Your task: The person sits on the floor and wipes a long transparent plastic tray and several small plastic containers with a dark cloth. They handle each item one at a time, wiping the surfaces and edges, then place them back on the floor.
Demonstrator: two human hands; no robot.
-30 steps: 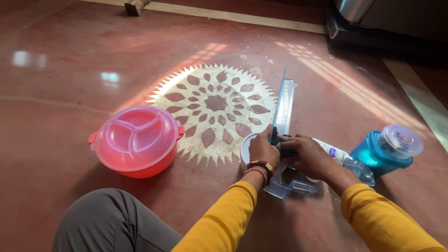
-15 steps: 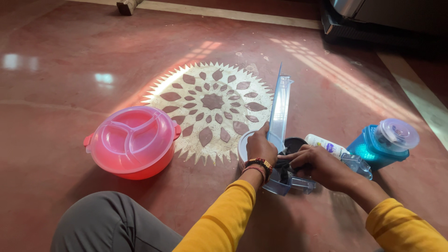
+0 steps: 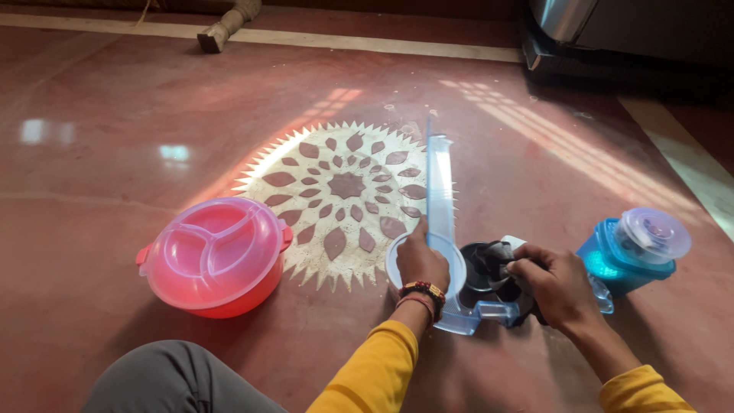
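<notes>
**Clear blue plastic box with raised lid, held on the floor**

Item: a see-through blue plastic box sitting on the red polished floor, just beside the pale flower pattern set into it. Its flat lid stands up nearly on edge, hinged or propped at the near end; which, I cannot tell.

Left hand: at the foot of the lid, fingers curled and pressed around its lower edge, steadying it upright. Beaded bracelets sit at the wrist.

Right hand: over the open box, fingers pinching a dark cloth bunched inside it. A dark round shape lies under the cloth; what it is cannot be made out.

Handling, as judged: the box looks light, stiff and thin-walled, with a smooth surface likely to slip under dry fingers. The tall lid gives leverage on its joint, so that joint is the probable weak point. Best taken by the base walls or the near corner rather than by the top of the lid. The cloth is soft and limp, and can be pinched anywhere.

Nearby: a pink round container with a divided clear lid, well apart to the left; a blue jar with a clear round cap, near on the right; a grey trouser knee at the bottom.
</notes>
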